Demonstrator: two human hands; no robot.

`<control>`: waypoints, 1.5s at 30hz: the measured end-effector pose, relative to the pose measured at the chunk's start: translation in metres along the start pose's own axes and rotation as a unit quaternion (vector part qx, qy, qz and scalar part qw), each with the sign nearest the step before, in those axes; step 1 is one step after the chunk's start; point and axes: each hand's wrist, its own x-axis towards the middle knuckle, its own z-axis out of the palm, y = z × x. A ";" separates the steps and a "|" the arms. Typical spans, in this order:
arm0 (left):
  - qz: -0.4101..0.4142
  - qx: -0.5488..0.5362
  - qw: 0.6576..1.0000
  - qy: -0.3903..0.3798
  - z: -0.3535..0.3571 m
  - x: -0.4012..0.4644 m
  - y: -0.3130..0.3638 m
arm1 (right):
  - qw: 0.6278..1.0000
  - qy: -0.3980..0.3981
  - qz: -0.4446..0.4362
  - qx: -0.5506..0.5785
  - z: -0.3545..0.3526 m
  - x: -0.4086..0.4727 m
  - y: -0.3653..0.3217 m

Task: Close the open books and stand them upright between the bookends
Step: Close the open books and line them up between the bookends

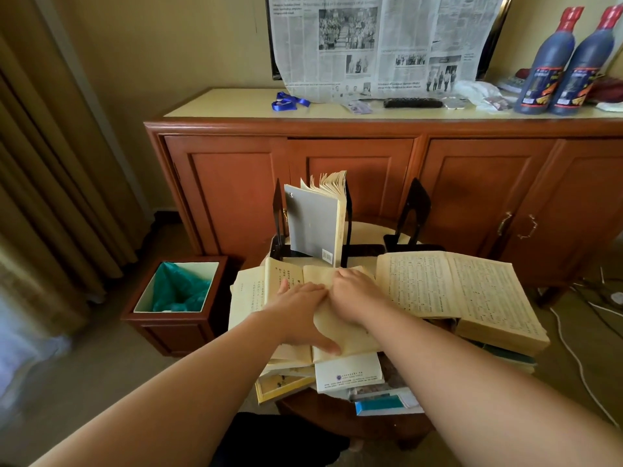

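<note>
A yellowed open book (290, 274) lies on a pile of books on a small round table. My left hand (300, 315) lies flat across its pages, thumb at the near edge. My right hand (354, 294) rests on the right-hand page beside it, fingers bent over the far edge. A thick open book (465, 291) lies to the right. One grey-covered book (315, 227) stands upright between two black bookends (278, 220), its pages fanned at the top. Another black bookend (416, 210) stands further right.
Closed books (350, 375) are stacked under the open ones at the table's (337, 419) near edge. A wooden sideboard (371, 156) stands behind with two dark bottles (553, 59) and a newspaper. A wooden waste bin (175, 298) with a green liner sits left. White cables (580, 362) cross the floor right.
</note>
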 end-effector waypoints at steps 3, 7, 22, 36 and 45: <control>-0.001 0.003 1.000 -0.007 -0.002 0.001 0.001 | 1.000 -0.009 -0.006 -0.014 0.006 0.020 0.005; -0.007 0.017 1.000 -0.019 -0.006 -0.001 0.004 | 0.999 0.026 -0.024 -0.025 0.016 0.006 0.007; -0.020 0.012 0.999 -0.024 -0.010 -0.008 0.012 | 0.995 0.055 -0.083 -0.009 0.039 -0.089 0.013; -0.007 0.005 1.000 -0.015 -0.007 -0.002 0.005 | 0.999 0.011 -0.030 0.004 0.021 0.031 0.015; -0.020 0.027 0.999 -0.034 -0.012 -0.007 0.012 | 0.998 0.016 -0.056 -0.029 0.032 -0.045 0.024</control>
